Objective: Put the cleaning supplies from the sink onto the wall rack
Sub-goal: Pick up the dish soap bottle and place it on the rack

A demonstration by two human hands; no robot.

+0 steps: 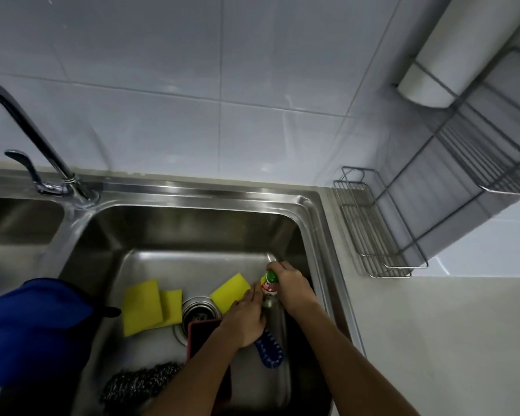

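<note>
Both my hands are down in the steel sink (pixel 312 223). My right hand (pixel 291 285) is wrapped around a small bottle with a green cap (pixel 270 284), which stands near the basin's right wall. My left hand (pixel 244 318) rests flat beside it, fingers touching the bottle's base and overlapping a yellow sponge (pixel 230 288). Two more yellow sponges (pixel 150 307) lie left of the drain (pixel 199 310). A blue brush (pixel 269 351) sits under my left wrist, and a steel wool scourer (pixel 138 382) lies at the front. The wire wall rack (pixel 373 226) hangs empty at the right.
The faucet (pixel 36 139) arches over the sink's left rear. A blue cloth (pixel 33 328) drapes over the divider at left. A dark red-edged flat object (pixel 201 334) lies by the drain. An upper wire shelf (pixel 493 163) and a paper towel roll (pixel 451 52) hang on the right wall.
</note>
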